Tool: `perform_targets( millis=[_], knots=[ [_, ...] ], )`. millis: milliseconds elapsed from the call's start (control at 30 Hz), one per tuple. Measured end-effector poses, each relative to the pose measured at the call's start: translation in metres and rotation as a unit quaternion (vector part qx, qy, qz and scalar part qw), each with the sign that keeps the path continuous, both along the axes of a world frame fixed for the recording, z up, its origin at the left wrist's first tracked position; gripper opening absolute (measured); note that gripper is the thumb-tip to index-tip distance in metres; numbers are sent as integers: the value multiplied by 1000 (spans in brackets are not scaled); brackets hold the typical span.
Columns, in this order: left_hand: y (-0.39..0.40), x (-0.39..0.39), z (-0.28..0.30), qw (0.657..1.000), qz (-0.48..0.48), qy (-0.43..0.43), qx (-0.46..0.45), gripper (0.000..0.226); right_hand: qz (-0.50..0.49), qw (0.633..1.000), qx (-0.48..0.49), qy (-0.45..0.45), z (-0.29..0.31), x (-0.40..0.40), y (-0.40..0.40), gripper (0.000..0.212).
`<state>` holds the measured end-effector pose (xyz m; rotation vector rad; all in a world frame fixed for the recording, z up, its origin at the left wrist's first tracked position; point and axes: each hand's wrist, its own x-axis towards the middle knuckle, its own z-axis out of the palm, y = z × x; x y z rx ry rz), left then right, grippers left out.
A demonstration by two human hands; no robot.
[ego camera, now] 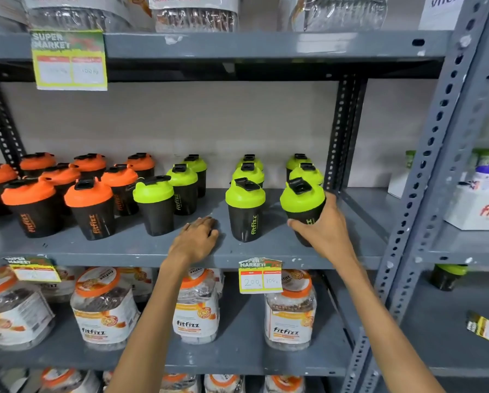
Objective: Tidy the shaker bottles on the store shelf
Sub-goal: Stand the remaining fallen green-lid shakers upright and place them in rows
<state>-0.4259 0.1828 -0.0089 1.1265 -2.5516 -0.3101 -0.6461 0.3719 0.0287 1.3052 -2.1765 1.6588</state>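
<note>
The shelf [124, 251] was grey. The shaker bottles on the left [90, 208] had black bodies, orange lids and orange lettering; those on the right [245, 211] had black bodies, lime-green lids and green lettering, all with black caps. The price tag [260, 276] was yellow with red and white panels. The jars below [101, 307] were clear with orange lids and white-and-orange labels.

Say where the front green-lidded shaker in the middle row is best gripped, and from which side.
Probably around the black body of the middle front shaker, below its domed green lid, coming from the front-left, where the left hand rests on the shelf. It stands upright, with bare shelf on that side; the lid's flip cap gives a poor grip.
</note>
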Motion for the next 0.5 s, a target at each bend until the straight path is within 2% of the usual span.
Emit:
perform_targets(
  millis=[133,233,400,500],
  knots=[
    [0,0,0,1000,2,2,-1,48,-2,996,-44,-78,-3,-4,-5,68],
    [-1,-1,-1,1000,7,3,-3,49,7,993,-31,-112,-10,-8,-8,65],
    [-3,-2,-4,1000,6,6,-14,49,-1,994,-15,-108,-21,-9,-12,65],
    [3,0,-4,998,25,44,-35,49,3,996,-21,-91,-20,-7,-6,79]
  ],
)
